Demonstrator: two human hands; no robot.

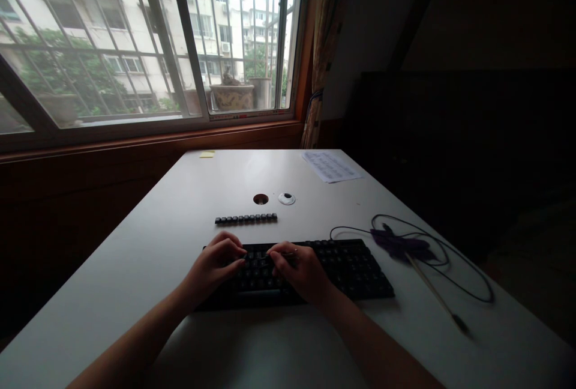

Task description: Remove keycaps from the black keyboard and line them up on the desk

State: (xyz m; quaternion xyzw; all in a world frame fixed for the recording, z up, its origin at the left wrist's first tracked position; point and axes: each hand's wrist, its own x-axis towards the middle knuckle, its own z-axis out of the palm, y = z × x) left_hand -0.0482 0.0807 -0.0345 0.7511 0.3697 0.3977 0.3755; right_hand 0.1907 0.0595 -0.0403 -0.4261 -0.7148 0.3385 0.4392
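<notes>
A black keyboard (pixel 360 269) lies across the white table, its left half partly covered by my hands. Over its upper left keys, my left hand (pixel 220 260) is closed, thumb and forefinger nearly together; whatever is between them is too dark to make out. My right hand (pixel 297 266) pinches a thin metal tool (pixel 266 256) whose tip points left, toward the left fingertips, just above the keys. Behind the keyboard, several black keycaps (pixel 246 219) stand in a neat row.
On the right lie a coiled black cable (pixel 472 286), a dark purple cloth (pixel 396 245) and a thin brush-like stick (pixel 434 290). Farther back are a round hole (pixel 261 199), a white round cover (pixel 287 199), printed papers (pixel 333 167) and a yellow note (pixel 207 154).
</notes>
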